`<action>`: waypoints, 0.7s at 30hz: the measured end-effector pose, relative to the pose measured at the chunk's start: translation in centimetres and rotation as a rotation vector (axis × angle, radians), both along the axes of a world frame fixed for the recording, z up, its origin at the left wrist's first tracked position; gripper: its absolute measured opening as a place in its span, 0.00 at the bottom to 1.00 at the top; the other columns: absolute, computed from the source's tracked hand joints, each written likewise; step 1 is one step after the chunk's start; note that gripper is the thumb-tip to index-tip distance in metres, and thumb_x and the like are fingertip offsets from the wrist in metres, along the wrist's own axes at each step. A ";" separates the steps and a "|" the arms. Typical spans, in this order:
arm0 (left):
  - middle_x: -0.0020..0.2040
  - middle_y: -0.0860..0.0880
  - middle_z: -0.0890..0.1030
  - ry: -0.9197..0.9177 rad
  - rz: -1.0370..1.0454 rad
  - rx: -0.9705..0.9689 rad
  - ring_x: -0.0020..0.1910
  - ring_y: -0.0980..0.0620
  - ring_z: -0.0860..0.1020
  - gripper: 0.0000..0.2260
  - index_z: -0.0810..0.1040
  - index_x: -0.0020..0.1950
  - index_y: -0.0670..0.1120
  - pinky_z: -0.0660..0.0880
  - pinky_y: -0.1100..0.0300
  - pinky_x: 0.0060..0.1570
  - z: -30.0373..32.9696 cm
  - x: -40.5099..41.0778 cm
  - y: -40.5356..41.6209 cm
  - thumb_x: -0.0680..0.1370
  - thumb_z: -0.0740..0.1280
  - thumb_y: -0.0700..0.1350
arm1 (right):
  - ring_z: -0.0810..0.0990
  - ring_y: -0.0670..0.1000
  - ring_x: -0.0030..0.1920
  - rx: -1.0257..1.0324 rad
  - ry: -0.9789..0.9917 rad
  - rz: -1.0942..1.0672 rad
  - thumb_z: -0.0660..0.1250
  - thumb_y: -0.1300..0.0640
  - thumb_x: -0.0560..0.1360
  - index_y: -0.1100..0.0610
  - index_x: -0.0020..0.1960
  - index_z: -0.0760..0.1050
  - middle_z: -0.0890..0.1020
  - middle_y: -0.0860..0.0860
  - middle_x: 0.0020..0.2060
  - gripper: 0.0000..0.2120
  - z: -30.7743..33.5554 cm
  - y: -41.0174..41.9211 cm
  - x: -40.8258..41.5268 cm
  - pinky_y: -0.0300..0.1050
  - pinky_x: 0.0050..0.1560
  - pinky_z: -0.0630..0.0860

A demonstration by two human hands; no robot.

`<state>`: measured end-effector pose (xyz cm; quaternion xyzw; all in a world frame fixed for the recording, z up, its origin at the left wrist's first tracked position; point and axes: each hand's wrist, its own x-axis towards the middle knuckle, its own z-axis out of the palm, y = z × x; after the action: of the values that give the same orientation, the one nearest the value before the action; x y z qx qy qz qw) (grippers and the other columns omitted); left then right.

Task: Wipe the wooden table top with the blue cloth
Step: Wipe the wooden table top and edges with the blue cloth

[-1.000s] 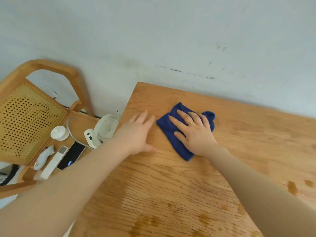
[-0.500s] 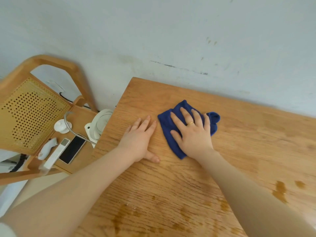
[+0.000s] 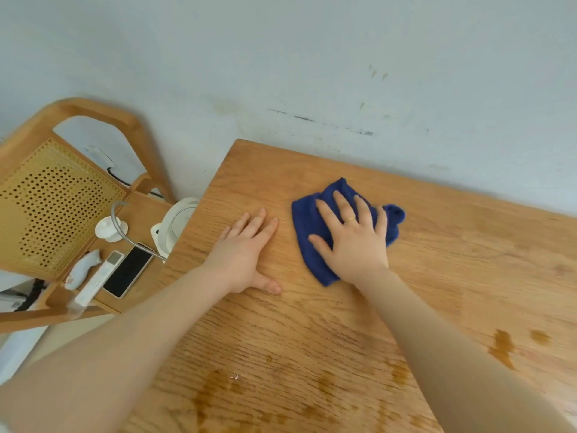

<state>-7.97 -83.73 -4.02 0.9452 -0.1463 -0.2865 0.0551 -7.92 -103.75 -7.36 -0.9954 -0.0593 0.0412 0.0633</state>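
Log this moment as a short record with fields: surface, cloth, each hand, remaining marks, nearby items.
surface: wooden table top, against the wall
cloth: blue cloth, crumpled, flat on the table
right hand: palm down, pressing the cloth
left hand: flat on bare wood beside the cloth, apart from it
marks: dark wet patches near the front edge
nearby: chair holding a phone

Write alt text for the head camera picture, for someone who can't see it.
A person's right hand presses a blue cloth flat on a wooden table, the left hand flat beside it. Dark stains mark the near wood.
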 end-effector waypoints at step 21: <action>0.77 0.49 0.37 -0.033 -0.060 0.027 0.76 0.45 0.40 0.51 0.38 0.76 0.52 0.48 0.46 0.74 0.0 0.3 0.1 0.67 0.69 0.65 | 0.55 0.63 0.74 -0.020 0.056 0.010 0.49 0.28 0.69 0.40 0.73 0.56 0.62 0.51 0.73 0.35 0.0 3.1 -7.0 0.71 0.67 0.48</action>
<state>-7.69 -83.63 -3.99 0.9457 -0.1715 -0.2745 0.0313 -14.90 -100.68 -7.36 -0.9941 -0.0619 0.0697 0.0546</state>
